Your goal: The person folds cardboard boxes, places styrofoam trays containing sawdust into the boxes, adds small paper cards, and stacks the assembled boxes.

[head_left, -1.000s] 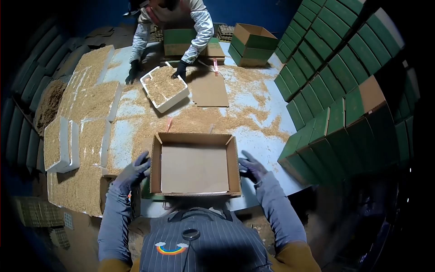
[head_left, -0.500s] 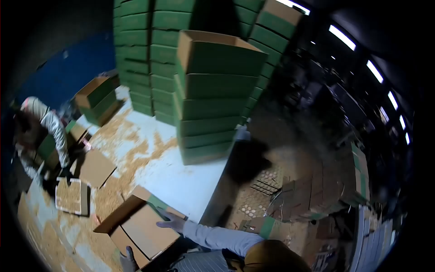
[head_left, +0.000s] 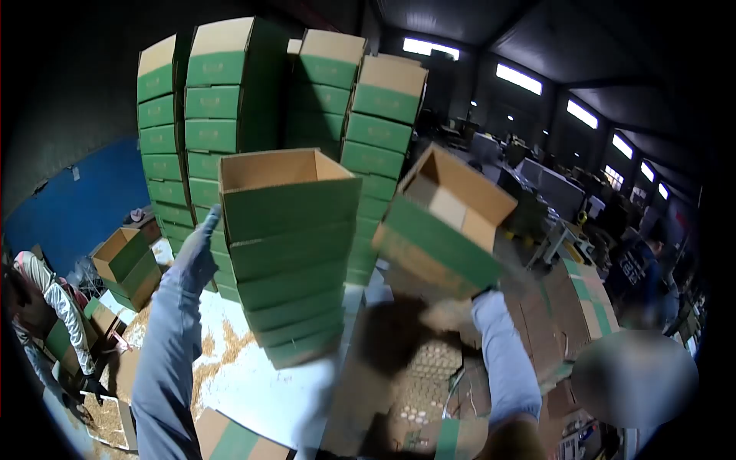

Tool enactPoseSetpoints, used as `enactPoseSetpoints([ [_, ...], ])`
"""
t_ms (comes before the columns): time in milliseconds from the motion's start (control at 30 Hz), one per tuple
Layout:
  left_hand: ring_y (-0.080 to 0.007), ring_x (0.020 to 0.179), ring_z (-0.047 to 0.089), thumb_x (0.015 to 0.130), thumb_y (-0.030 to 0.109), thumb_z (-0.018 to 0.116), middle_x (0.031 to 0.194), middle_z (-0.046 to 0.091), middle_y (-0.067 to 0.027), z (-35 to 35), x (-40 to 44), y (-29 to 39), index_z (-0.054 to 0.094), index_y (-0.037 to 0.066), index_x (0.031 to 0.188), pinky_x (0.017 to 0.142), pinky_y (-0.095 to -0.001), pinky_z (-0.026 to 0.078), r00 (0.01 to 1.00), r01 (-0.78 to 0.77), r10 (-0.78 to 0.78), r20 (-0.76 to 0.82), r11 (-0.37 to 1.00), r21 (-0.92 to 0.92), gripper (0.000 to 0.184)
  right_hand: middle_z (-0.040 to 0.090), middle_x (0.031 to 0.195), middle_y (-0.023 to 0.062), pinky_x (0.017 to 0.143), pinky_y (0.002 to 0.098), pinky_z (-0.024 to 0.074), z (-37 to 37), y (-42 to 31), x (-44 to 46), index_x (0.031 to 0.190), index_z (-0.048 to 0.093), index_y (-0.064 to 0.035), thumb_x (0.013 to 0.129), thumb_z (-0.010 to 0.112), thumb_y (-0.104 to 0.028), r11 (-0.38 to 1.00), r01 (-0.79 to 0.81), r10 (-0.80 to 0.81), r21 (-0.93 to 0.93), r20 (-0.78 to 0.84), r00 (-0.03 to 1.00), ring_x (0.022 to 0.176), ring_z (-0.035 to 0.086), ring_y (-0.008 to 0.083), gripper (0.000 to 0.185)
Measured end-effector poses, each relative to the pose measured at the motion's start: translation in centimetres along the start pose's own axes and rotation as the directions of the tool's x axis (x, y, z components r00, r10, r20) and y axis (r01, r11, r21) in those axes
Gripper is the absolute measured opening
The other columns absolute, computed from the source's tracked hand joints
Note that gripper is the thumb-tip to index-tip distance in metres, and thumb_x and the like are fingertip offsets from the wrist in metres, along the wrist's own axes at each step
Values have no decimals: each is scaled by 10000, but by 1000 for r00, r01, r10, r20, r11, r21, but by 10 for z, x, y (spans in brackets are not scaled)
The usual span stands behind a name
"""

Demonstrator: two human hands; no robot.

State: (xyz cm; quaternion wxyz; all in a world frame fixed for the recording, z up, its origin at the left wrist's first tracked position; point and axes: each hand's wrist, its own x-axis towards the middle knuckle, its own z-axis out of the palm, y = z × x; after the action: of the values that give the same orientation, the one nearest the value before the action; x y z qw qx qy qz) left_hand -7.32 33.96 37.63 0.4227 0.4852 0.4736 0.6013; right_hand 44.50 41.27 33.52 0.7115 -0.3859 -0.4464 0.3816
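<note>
A green-and-brown cardboard box, its top open, hangs tilted in the air right of the stack. My right hand grips its lower right corner, the fingers mostly hidden behind the cardboard. In front of me stands a column of nested green boxes, the top one open and showing a brown inside. My left hand, gloved in grey, is raised at the column's left edge with fingers stretched upward. Whether it touches the column I cannot tell.
Tall stacks of green boxes rise behind. At left, a person bends over a white-rimmed tray. Sawdust-like crumbs lie on the white table. A green-taped carton sits low in front; cartons stand at right.
Both hands have left the brown open box on the table. My right hand now holds a green box up at right, and my left has risen beside the column. The view has tilted upward.
</note>
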Motion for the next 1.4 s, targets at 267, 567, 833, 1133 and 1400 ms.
enactPoseSetpoints([
  [267, -189, 972, 610, 957, 268, 531, 1112, 621, -85, 5, 47, -44, 575, 9, 1154, 835, -325, 521, 990, 53, 0, 141, 929, -367, 328, 668, 1023, 125, 760, 401, 526, 148, -13, 213, 1068, 650, -61, 934, 514, -266, 992, 122, -125, 29, 112, 986, 905, 642, 279, 280],
  [567, -238, 1293, 429, 989, 499, 394, 1408, 466, -122, 27, 1, -27, 387, 34, 1416, 1069, -363, 346, 929, -105, 62, -364, 989, -101, 631, 659, 1044, 106, 768, 395, 535, 162, 167, 193, 1115, 631, -53, 940, 500, -233, 996, -85, 83, 29, 65, 994, 906, 635, 278, 283],
  [833, -411, 1352, 307, 919, 505, 490, 1438, 339, -258, -76, -394, -232, 334, 3, 1417, 1118, -512, 229, 896, 432, -163, -413, 112, 895, 724, 647, 1127, 113, 864, 327, 533, 52, 391, -210, 1100, 631, 15, 918, 557, -110, 692, -351, 722, -631, 615, 317, 990, 634, 208, 233],
  [1133, -453, 1421, 121, 850, 635, 511, 1517, 145, -306, 23, -529, -297, 200, -20, 1472, 1128, -614, 50, 766, 610, -325, -555, 93, 787, 956, 682, 955, 127, 748, 286, 506, 217, 331, -430, 1108, 625, 34, 782, 731, -136, 788, 143, 567, -599, 796, 213, 850, 650, 220, 383],
  [1400, -380, 1382, 277, 888, 411, 594, 1472, 333, -220, -103, -551, -84, 335, 11, 1434, 1146, -526, 152, 522, 824, 352, -777, 28, 566, 725, 643, 1031, 84, 868, 301, 474, 252, 206, -381, 1136, 576, 19, 853, 650, -77, 806, -474, 421, -354, 906, 39, 936, 607, 170, 308],
])
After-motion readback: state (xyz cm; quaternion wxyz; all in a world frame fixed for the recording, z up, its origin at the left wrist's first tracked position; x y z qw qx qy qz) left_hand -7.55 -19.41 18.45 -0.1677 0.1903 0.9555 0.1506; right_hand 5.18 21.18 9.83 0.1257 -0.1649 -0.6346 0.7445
